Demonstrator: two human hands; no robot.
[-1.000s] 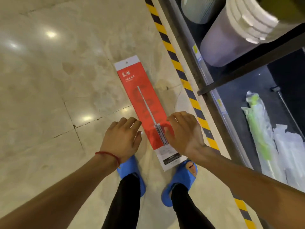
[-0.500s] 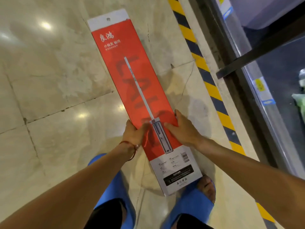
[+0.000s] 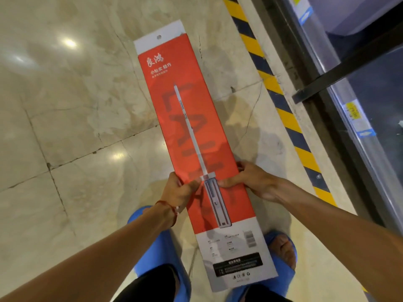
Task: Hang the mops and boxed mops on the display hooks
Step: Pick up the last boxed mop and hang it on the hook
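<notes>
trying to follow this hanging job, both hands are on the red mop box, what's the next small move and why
Probably tip the far end of the boxed mop up and turn toward the shelving on the right. The left hand and right hand grip its long edges, the hang hole is at the far end, and no hook is in view.

Your left hand [image 3: 177,192] and right hand [image 3: 253,182] hold the boxed mop [image 3: 192,131] by its opposite long edges, its near end over your sandals [image 3: 161,247], hang hole [image 3: 159,37] at the far end. Floor tape [image 3: 290,120] runs to its right, the shelf edge [image 3: 375,162] beyond that
</notes>
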